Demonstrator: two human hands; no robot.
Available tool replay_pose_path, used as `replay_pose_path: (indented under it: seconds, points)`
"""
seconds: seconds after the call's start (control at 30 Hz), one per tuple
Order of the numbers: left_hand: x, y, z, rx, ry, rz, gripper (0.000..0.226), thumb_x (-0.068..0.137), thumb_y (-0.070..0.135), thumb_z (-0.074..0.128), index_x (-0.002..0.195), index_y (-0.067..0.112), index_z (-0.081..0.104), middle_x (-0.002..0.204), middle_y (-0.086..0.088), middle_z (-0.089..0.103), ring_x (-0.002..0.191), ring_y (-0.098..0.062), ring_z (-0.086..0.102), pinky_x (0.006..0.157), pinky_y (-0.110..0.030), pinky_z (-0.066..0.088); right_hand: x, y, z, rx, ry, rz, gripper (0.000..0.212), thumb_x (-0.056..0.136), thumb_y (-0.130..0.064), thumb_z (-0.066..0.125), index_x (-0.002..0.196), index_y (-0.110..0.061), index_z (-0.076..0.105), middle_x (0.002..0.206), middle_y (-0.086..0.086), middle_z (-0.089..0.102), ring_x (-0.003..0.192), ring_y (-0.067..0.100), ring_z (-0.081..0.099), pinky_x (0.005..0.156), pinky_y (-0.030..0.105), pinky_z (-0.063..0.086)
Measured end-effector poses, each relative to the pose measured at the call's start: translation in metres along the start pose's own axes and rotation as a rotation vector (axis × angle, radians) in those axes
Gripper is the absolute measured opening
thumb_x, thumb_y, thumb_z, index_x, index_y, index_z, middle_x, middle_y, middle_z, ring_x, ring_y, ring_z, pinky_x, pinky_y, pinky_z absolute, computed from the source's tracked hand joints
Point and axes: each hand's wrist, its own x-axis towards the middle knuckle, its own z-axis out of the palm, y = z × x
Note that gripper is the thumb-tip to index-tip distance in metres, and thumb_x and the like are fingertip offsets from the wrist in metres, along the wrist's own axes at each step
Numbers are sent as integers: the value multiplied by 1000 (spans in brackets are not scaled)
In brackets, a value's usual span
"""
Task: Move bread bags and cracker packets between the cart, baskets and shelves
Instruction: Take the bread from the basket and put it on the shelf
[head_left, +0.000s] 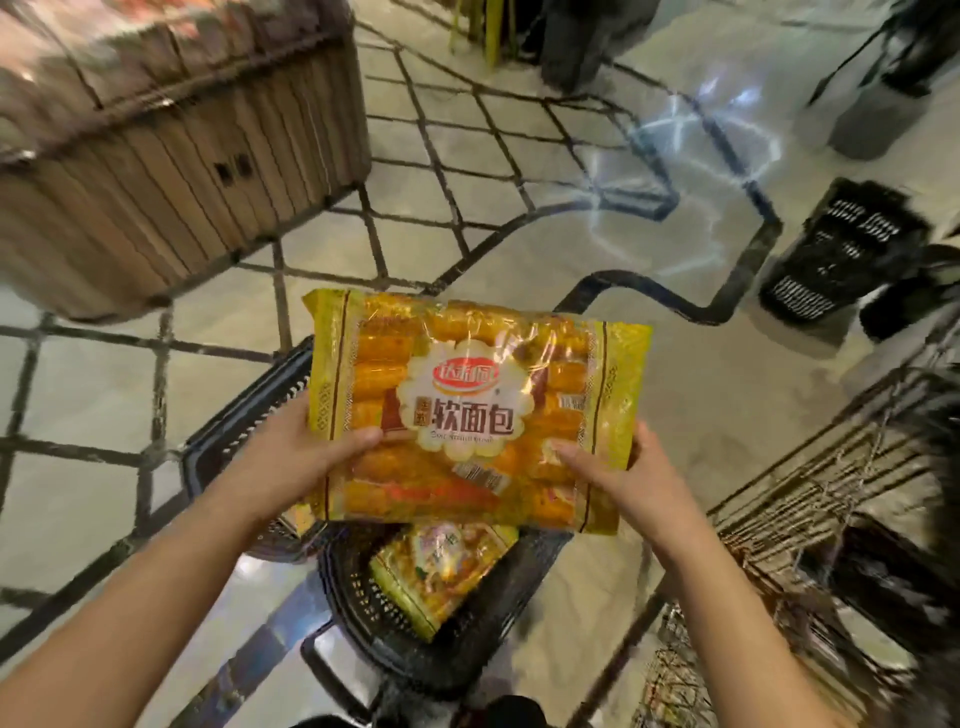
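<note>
Bread bag (467, 410) over basket (353, 590), cart (810, 467) beside

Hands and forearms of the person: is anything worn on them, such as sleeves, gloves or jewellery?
Nothing worn shows. The left hand and the right hand are bare, with no gloves, rings or watch. The left forearm and the right forearm are bare too, with no sleeve down to the picture's edge.
</note>
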Motion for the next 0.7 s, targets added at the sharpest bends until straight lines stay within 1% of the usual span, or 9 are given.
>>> replay_pose_path:
  seconds: [0.07,0.13,0.17,0.23,0.37,0.47,0.53,0.63,0.7]
  points:
    - [-11,21,-9,3,-12,49,49,75,48,87,119,41,67,110,14,78,100,-11,75,97,-47,57,-19,-10,-3,47,33,-48,77,68,-61,88,134,-41,54,117,-19,73,103,2,72,94,37,58]
    - [-18,36,-15,28,-22,87,52,80,47,83,127,34,64,113,12,77,99,-9,75,91,-40,59,-33,-17,-4,96,83,-87,69,72,-57,86,132,-41,56,115,-20,74,101,-1,71,87,30,58]
    - [-19,42,-16,62,-26,106,52,81,48,80,128,34,62,113,13,77,97,-7,75,87,-35,59,-38,-19,-3,123,105,-94,65,73,-56,85,131,-42,57,114,-21,74,99,-2,71,83,27,57]
    - [-21,52,-16,87,-40,134,52,81,51,76,129,36,61,111,15,77,95,-4,75,87,-34,59,-49,-22,-3,174,138,-91,57,76,-53,84,126,-44,59,110,-23,74,95,-4,71,77,22,55]
    - [-19,60,-15,112,-65,190,43,80,54,73,119,42,63,101,29,74,87,5,73,78,-24,54,-72,-23,-3,200,212,-96,46,81,-47,81,122,-42,61,108,-22,75,94,-6,71,70,14,56]
    - [-13,59,-15,90,-159,212,49,78,63,79,120,43,65,108,18,77,94,-6,76,90,-40,59,-95,-22,-5,194,287,-77,42,86,-43,77,124,-41,59,111,-19,74,92,-10,70,66,10,55]
    - [-7,62,-12,115,-226,245,47,80,62,78,120,42,66,108,16,77,94,-9,76,92,-46,59,-114,-21,0,190,375,-61,39,88,-42,76,122,-41,58,108,-20,72,88,-14,68,63,6,52]
    - [-2,65,-7,158,-335,330,45,80,59,76,119,38,66,103,13,79,88,-6,76,92,-47,59,-148,-16,17,191,542,-25,38,88,-44,77,120,-40,57,107,-20,71,93,-9,68,75,15,55]
    - [-1,65,-4,172,-434,376,55,77,65,78,122,36,67,108,11,78,94,-11,77,94,-51,58,-177,-12,32,204,649,16,35,88,-46,76,117,-43,56,106,-22,70,95,-8,68,79,19,56]
